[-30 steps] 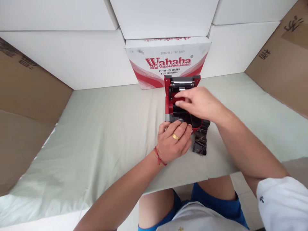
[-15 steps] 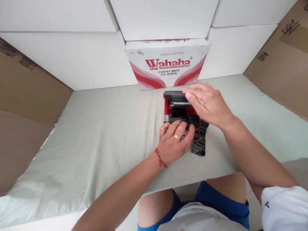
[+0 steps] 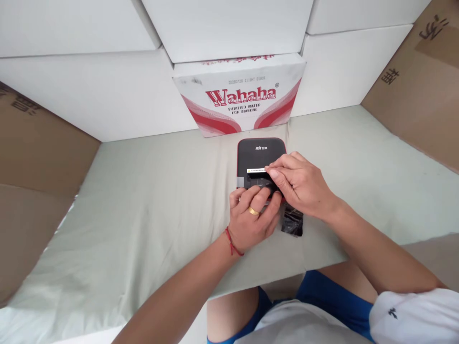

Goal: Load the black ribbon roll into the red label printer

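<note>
A small black and red printer [image 3: 247, 155] lies on the cloth, its black lid [image 3: 261, 157] lowered over the inside. A dark gap still shows below the lid's white sticker strip [image 3: 255, 170]. My left hand [image 3: 254, 215], wearing a gold ring, has its fingers bent over the printer's near edge and grips it there. At the right end of the sticker strip, my right hand [image 3: 303, 184] pinches the lid's near edge with thumb and fingers. A crumpled, shiny black strip [image 3: 292, 225] sticks out from under the printer's near right corner, partly hidden by my hands.
Pale green cloth [image 3: 154, 200] covers the table. Behind the printer stands a white and red Wahaha water carton [image 3: 240, 100], against white boxes [image 3: 136, 95]. Brown cardboard [image 3: 43, 138] stands on the left, with more brown cardboard [image 3: 416, 95] on the right.
The printer's lid has swung down from raised, covering the red inside and metal bar. My right hand came down and nearer with it. My left hand stays at the near edge.
</note>
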A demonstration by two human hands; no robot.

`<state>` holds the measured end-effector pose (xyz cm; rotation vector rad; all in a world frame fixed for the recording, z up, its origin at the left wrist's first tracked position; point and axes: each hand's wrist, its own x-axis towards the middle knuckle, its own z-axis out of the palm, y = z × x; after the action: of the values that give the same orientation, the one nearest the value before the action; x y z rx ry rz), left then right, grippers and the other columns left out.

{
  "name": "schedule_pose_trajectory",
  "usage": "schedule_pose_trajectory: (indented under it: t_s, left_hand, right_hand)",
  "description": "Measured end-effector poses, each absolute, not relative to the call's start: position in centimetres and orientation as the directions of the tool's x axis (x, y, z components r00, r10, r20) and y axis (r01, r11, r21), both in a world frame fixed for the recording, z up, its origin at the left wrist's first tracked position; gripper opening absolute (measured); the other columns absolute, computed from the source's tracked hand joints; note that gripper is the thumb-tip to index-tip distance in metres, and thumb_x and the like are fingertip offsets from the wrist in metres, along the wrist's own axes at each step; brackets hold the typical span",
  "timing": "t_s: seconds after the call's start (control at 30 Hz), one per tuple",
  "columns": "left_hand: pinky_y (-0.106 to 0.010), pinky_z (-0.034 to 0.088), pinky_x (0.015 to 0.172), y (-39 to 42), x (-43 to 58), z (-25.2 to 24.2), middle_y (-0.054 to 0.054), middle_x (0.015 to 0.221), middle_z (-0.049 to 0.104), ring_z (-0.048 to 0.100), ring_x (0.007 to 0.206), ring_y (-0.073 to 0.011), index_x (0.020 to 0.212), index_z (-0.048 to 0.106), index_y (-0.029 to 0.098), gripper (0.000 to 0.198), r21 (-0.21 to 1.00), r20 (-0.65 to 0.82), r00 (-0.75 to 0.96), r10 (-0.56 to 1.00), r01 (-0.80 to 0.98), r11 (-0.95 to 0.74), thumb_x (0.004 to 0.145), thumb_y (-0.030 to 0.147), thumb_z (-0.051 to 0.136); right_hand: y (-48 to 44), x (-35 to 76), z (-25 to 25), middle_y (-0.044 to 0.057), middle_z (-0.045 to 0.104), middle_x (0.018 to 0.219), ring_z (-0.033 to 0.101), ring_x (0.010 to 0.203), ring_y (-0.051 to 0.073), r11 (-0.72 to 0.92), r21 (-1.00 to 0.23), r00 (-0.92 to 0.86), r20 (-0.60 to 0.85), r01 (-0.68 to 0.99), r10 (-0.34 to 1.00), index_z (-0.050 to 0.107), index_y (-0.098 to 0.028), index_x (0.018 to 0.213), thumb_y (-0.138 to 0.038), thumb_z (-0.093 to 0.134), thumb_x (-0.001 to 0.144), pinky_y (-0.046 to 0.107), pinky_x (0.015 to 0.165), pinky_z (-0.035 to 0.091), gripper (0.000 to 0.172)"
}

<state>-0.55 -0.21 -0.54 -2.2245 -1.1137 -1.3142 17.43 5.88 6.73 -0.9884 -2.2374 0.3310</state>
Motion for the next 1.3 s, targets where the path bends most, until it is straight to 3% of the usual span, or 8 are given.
schedule_pose_trajectory:
  t_s: [0.1,0.23,0.33,0.43,0.73,0.87,1.17,1.3]
  left_hand:
    - [-0.046,0.050,0.087,-0.2,-0.7,0.0,-0.006,0.107,0.078,0.072,0.101,-0.0277,0.148,0.065,0.034,0.055,0.164,0.859,0.228,0.458,0.725,-0.669,0.095,0.017,0.066]
    - [-0.043,0.056,0.093,0.1,-1.8,1.2,-0.005,0.114,0.072,0.069,0.107,-0.0245,0.137,0.070,0.035,0.042,0.490,0.796,-0.054,0.602,0.640,-0.591,0.100,0.015,0.063]
    - [-0.043,0.054,0.104,1.3,-3.6,1.7,-0.005,0.123,0.071,0.065,0.120,-0.0249,0.126,0.075,0.032,0.028,0.806,0.551,-0.323,0.770,0.444,-0.390,0.101,0.023,0.065]
    - [-0.046,0.050,0.118,3.3,-5.3,1.2,-0.003,0.145,0.068,0.062,0.137,-0.0279,0.129,0.073,0.035,0.040,0.970,0.241,-0.250,0.938,0.024,-0.243,0.090,0.030,0.072]
    - [-0.053,0.033,0.141,6.0,-5.8,-1.6,0.004,0.175,0.051,0.036,0.171,-0.0311,0.162,0.049,0.050,0.094,0.877,0.131,0.088,0.987,-0.475,-0.074,0.077,0.034,0.085]
    - [-0.049,0.039,0.138,5.8,-6.0,-1.8,0.006,0.177,0.048,0.038,0.170,-0.0282,0.165,0.043,0.055,0.097,0.887,0.120,0.121,0.985,-0.459,-0.052,0.081,0.037,0.087]
    - [-0.042,0.054,0.123,5.9,-6.0,-2.2,0.004,0.176,0.046,0.042,0.168,-0.0281,0.164,0.038,0.059,0.103,0.884,0.115,0.110,0.987,-0.464,-0.051,0.079,0.037,0.093]
    - [-0.050,0.045,0.132,5.9,-5.6,-2.4,-0.001,0.174,0.050,0.043,0.166,-0.0318,0.157,0.053,0.046,0.082,0.895,0.120,0.096,0.988,-0.440,-0.065,0.083,0.044,0.089]
  right_hand:
    - [5.9,17.3,6.1,0.008,0.082,0.109,0.065,0.096,0.026,0.675,-0.476,-0.462,0.495,0.564,0.735,0.085,-0.026,0.103,-0.037,0.045,0.118,0.045,0.086,0.058,0.044]
    - [5.6,17.2,4.9,0.010,0.082,0.112,0.067,0.103,0.028,0.720,-0.464,-0.405,0.608,0.516,0.682,0.085,-0.026,0.111,-0.032,0.050,0.116,0.048,0.094,0.059,0.036]
    - [4.4,17.2,4.3,0.012,0.080,0.111,0.067,0.107,0.028,0.808,-0.386,-0.430,0.699,0.445,0.571,0.084,-0.023,0.118,-0.028,0.058,0.112,0.049,0.096,0.061,0.026]
    - [2.7,17.0,3.9,0.013,0.078,0.111,0.065,0.109,0.029,0.862,-0.293,-0.476,0.738,0.413,0.479,0.081,-0.017,0.124,-0.023,0.065,0.108,0.048,0.096,0.063,0.023]
    - [0.8,15.9,3.1,0.012,0.076,0.118,0.064,0.113,0.026,0.832,-0.157,-0.518,0.717,0.532,0.467,0.077,-0.017,0.135,-0.030,0.060,0.114,0.042,0.102,0.057,0.031]
    - [0.7,15.5,3.1,0.012,0.077,0.116,0.061,0.111,0.026,0.801,-0.132,-0.519,0.698,0.584,0.493,0.078,-0.019,0.136,-0.038,0.060,0.115,0.043,0.097,0.052,0.034]
    - [0.4,15.1,4.0,0.009,0.080,0.110,0.064,0.106,0.025,0.789,-0.107,-0.517,0.701,0.605,0.491,0.083,-0.021,0.127,-0.021,0.064,0.111,0.041,0.093,0.052,0.025]
    - [1.7,16.0,7.1,0.007,0.077,0.102,0.066,0.094,0.023,0.810,-0.299,-0.631,0.512,0.505,0.583,0.087,-0.024,0.115,-0.033,0.053,0.116,0.038,0.088,0.056,0.034]
